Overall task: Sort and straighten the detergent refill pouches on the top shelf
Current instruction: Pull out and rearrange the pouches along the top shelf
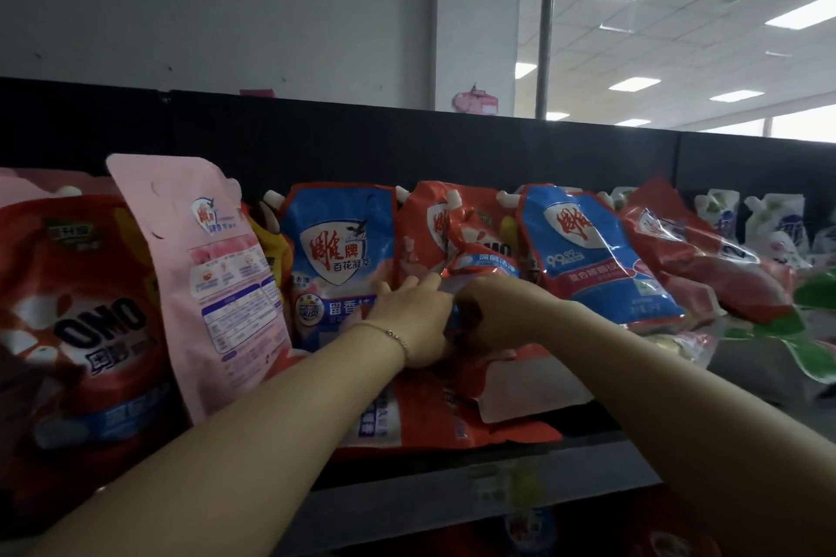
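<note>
From my head camera, my left hand point(407, 317) and right hand point(493, 312) are close together, almost touching, at the foot of the crumpled red pouch point(457, 235). It stands mid-shelf, just above my knuckles. My right fingers are curled round its lower edge. My left fingers lie across its front with the thumb hidden, so I cannot tell whether that hand pinches it.

To do this well I should, I think, pull the bottom gusset flat and smooth the buckled front upward so the label faces out. It should then stand square between the blue pouch point(334, 249) left of my left hand and the blue pouch point(601, 258) right of my right. The flat pouches point(429, 416) under my wrists may slide, so I'd keep it lifted clear of them.
</note>
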### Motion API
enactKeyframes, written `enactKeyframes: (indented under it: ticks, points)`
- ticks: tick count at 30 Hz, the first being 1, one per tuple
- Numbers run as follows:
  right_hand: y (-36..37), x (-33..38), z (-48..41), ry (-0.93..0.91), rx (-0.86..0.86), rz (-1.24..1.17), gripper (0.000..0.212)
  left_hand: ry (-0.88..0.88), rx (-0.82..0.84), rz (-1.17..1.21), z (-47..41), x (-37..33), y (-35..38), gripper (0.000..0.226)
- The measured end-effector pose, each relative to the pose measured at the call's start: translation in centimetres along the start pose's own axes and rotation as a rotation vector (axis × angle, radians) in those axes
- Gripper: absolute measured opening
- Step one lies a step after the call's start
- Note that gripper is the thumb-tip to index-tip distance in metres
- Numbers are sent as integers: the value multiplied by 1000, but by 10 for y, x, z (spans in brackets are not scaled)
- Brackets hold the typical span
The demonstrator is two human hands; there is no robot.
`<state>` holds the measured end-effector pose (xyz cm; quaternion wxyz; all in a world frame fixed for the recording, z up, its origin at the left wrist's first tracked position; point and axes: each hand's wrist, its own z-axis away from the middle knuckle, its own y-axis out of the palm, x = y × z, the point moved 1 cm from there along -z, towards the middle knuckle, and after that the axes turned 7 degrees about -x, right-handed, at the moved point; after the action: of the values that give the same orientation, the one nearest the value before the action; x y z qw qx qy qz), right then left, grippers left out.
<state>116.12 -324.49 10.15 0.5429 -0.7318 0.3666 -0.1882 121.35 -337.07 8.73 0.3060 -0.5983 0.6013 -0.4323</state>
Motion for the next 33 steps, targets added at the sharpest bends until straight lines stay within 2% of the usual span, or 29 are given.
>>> enactKeyframes:
  ticks: [3, 6, 7, 10, 13, 17, 19, 22, 25, 28, 30, 33]
  points:
    - [3, -8, -4, -49, -8, -49, 11, -56, -31, 61, -8, -6, 0, 31]
    - [-1, -21, -1, -101, -28, -145, 40, -70, -69, 162, -7, -10, 1, 37]
    - [-3, -26, 2, -121, -31, -175, 42, -64, -79, 180, -5, -10, 1, 35]
    - [-5, -43, 9, -113, -50, -122, 40, -69, -127, 216, -3, -4, 0, 28]
    - [-4, -55, 13, -101, -94, -114, 29, -114, -177, 244, -2, 8, -2, 23]
    - [-8, -48, 17, -126, -148, -27, 30, -173, -221, 287, 4, 26, 0, 18]
    - [-9, -40, 16, -113, -215, 24, 22, -186, -233, 324, 6, 32, 0, 16]
    - [-13, -30, 10, -117, -336, 11, 15, -188, -233, 386, 8, 43, -3, 18]
    - [-21, -20, 2, -115, -379, -19, 15, -213, -229, 413, 9, 55, -8, 20]
    - [-29, -8, -7, -138, -433, -41, 15, -187, -224, 492, 9, 55, -13, 6]
    - [-36, 3, -11, -161, -447, -43, 15, -155, -227, 509, 6, 50, -14, 15]
    - [-43, 13, -19, -193, -502, -58, 11, -147, -323, 590, 0, 49, -11, 10]
